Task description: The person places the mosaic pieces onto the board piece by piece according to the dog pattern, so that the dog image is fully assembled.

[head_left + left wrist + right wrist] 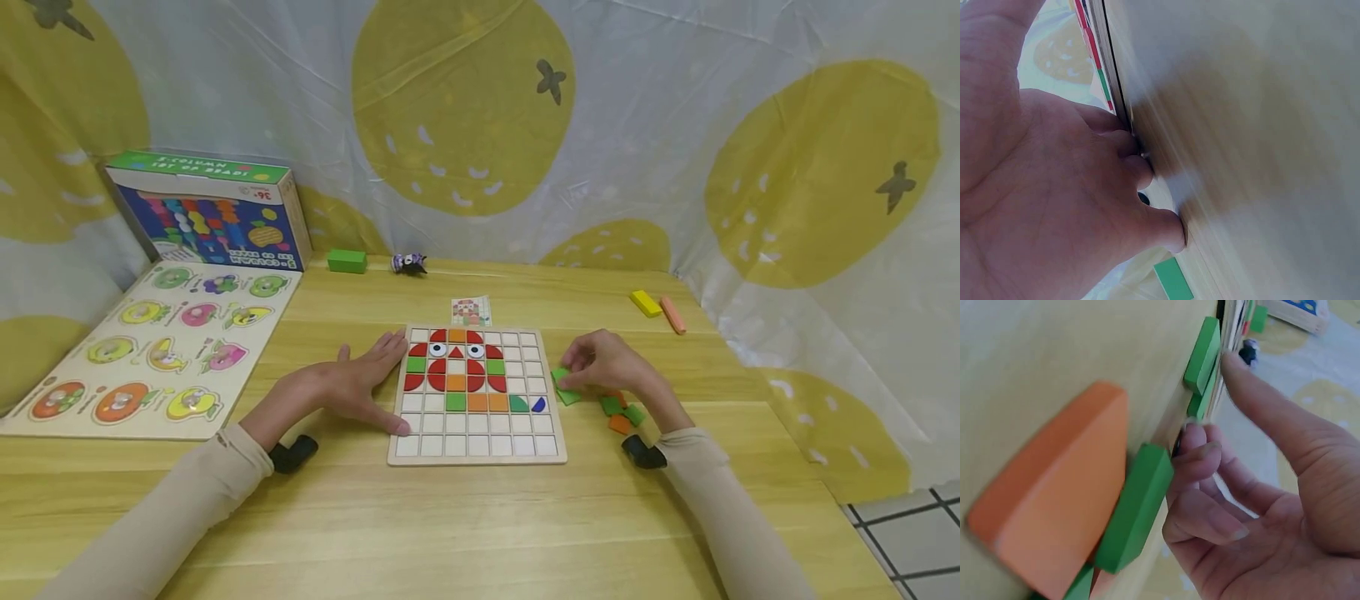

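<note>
Left hand flat against grid board; right hand seemingly pinches green piece (box reads "36+").

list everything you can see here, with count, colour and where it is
grid board: 1, pale wood, table centre, partly filled with red, green, orange and blue tiles
loose tiles: several, green and orange, right of the board
pattern card: 1, white, behind the board
fruit puzzle: 1, multicolour, table left
toy box: 1, blue and green, back left
green block: 1, back centre
small figure: 1, purple and white, beside the green block
yellow block: 1, back right
pink block: 1, beside the yellow block
left hand: flat on the table against the board's left edge
right hand: fingers on a green tile
</note>
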A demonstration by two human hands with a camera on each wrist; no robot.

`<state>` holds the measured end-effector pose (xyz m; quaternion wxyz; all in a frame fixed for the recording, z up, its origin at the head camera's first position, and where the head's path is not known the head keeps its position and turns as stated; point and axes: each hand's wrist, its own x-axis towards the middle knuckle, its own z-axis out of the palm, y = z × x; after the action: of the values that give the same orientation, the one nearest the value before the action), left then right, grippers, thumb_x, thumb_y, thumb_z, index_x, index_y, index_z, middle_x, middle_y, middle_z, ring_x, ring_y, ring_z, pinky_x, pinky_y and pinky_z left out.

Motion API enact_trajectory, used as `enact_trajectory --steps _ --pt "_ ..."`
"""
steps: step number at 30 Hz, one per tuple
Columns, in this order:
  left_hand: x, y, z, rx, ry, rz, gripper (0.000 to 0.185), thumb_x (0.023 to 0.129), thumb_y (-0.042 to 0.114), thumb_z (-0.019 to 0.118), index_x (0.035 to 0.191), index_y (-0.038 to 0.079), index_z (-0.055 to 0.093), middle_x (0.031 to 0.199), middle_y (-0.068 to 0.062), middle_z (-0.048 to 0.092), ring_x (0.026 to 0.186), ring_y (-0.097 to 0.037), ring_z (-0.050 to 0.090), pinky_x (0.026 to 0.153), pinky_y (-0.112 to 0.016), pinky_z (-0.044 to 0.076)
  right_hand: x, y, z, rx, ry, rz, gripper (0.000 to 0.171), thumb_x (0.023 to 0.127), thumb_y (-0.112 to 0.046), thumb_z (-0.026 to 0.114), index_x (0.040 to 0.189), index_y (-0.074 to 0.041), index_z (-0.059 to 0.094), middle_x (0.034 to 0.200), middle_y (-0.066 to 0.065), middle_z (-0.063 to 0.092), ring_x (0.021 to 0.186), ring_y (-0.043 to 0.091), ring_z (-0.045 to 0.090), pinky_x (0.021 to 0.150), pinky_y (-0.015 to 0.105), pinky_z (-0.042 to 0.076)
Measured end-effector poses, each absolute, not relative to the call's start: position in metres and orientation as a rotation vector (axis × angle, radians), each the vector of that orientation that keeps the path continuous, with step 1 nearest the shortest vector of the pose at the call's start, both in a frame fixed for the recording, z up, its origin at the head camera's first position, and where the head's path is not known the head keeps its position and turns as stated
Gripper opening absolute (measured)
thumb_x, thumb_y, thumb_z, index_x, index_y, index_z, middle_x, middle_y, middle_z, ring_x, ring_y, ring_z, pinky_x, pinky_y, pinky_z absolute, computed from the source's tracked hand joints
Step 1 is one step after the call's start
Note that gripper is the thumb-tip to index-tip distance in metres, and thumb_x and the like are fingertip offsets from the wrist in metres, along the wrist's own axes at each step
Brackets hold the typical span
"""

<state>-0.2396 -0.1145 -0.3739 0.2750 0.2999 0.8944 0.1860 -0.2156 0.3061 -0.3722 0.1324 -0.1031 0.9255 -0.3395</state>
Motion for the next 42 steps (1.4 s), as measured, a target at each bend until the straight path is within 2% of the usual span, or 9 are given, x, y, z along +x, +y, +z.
enact_trajectory --steps 9,22,25,27,31,34,37,42 --pt "-0.241 -0.112 -0.375 0.794 2.409 0.491 0.137 0.083 0.068 0.084 0.172 0.001 0.004 0.18 -0.021 -0.009 0.166 -0.043 -0.01 0.121 -0.08 -0.01 -0.214 0.299 -0.372 -0.206 2.774 -0.891 0.031 0.087 -0.018 0.093 0.103 0.001 0.074 0.089 0.008 0.071 0.081 0.019 0.064 0.074 0.032 0.054" --pt "-0.24 -0.115 -0.376 0.79 2.41 0.496 0.137 0.084 0.068 0.084 0.172 0.0 0.004 0.18 -0.021 -0.009 0.166 -0.044 -0.01 0.12 -0.081 -0.009 -0.214 0.298 -0.372 -0.328 2.811 -0.937 0.019 0.089 -0.015 0.091 0.088 -0.004 0.077 0.084 0.005 0.071 0.075 0.017 0.059 0.068 0.029 0.052" --pt "-0.239 -0.115 -0.376 0.792 2.41 0.5 0.137 0.084 0.068 0.084 0.172 0.0 0.004 0.18 -0.022 -0.009 0.166 -0.044 -0.009 0.12 -0.081 -0.009 -0.214 0.293 -0.369 -0.397 2.77 -1.048 0.011 0.093 -0.012 0.087 0.095 -0.003 0.082 0.079 0.008 0.073 0.067 0.017 0.058 0.062 0.026 0.05" --pt "-0.239 -0.115 -0.375 0.795 2.41 0.504 0.137 0.084 0.067 0.084 0.172 0.0 0.004 0.18 -0.022 -0.008 0.166 -0.044 -0.009 0.12 -0.081 -0.009 -0.213 0.286 -0.366 -0.446 2.682 -1.131 0.013 0.097 -0.01 0.082 0.105 0.001 0.083 0.078 0.011 0.074 0.063 0.018 0.059 0.059 0.027 0.05" --pt "-0.238 -0.115 -0.374 0.794 2.412 0.502 0.137 0.084 0.067 0.084 0.172 0.0 0.004 0.18 -0.021 -0.009 0.166 -0.044 -0.009 0.12 -0.081 -0.009 -0.207 0.264 -0.361 -0.492 2.524 -1.241 0.019 0.1 -0.005 0.076 0.117 0.005 0.08 0.088 0.011 0.079 0.068 0.021 0.067 0.063 0.028 0.058" --pt "-0.239 -0.115 -0.375 0.795 2.41 0.495 0.137 0.084 0.067 0.084 0.172 0.0 0.003 0.18 -0.021 -0.009 0.166 -0.043 -0.01 0.12 -0.081 -0.01 -0.201 0.243 -0.36 -0.542 2.469 -1.287 0.014 0.099 -0.002 0.078 0.111 0.004 0.081 0.092 0.011 0.081 0.072 0.024 0.073 0.065 0.031 0.062" --pt "-0.239 -0.115 -0.374 0.799 2.404 0.495 0.137 0.084 0.068 0.084 0.172 0.0 0.003 0.18 -0.02 -0.01 0.166 -0.043 -0.011 0.12 -0.081 -0.011 -0.195 0.224 -0.362 -0.626 2.414 -1.329 0.01 0.098 -0.001 0.078 0.106 0.004 0.081 0.088 0.013 0.081 0.072 0.03 0.076 0.066 0.034 0.064" --pt "-0.239 -0.116 -0.372 0.81 2.392 0.529 0.141 0.08 0.072 0.084 0.172 0.0 0.004 0.18 -0.021 -0.01 0.166 -0.043 -0.011 0.119 -0.082 -0.013 -0.189 0.196 -0.365 -0.713 2.376 -1.325 0.011 0.098 0.0 0.077 0.106 0.005 0.083 0.085 0.011 0.08 0.069 0.028 0.077 0.066 0.033 0.064"
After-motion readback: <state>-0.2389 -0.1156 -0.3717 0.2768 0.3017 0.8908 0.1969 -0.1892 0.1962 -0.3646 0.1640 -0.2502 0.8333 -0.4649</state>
